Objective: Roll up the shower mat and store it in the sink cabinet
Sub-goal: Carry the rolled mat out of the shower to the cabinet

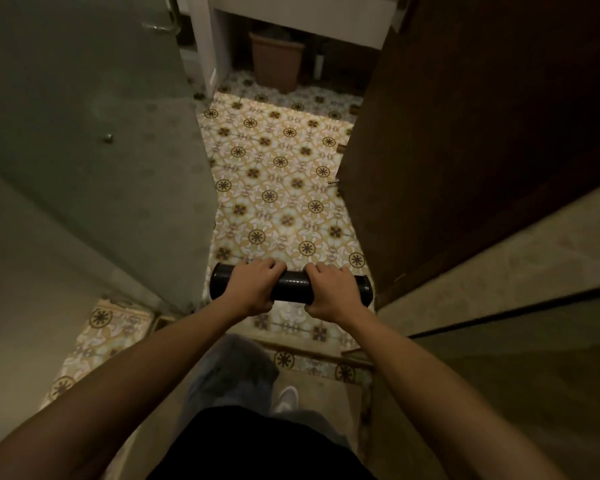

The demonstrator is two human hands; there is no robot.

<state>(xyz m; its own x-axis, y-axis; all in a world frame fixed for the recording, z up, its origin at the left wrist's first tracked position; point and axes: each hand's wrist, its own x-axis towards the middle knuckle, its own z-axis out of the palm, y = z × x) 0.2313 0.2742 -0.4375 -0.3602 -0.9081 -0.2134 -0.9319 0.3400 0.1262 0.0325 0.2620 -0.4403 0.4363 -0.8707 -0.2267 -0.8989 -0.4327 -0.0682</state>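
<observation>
The shower mat point(290, 286) is a tight black roll, held level above the patterned tile floor point(274, 174). My left hand point(253, 287) grips the roll left of its middle, and my right hand point(333, 292) grips it right of the middle. Both ends of the roll stick out past my hands. Far ahead, the open space under the white sink counter point(305, 8) shows at the top of the view.
A glass shower door point(94, 133) with a metal handle stands on the left. A dark wooden door point(465, 133) stands open on the right. A brown bin point(276, 62) sits under the sink counter. A raised step edge lies near my feet.
</observation>
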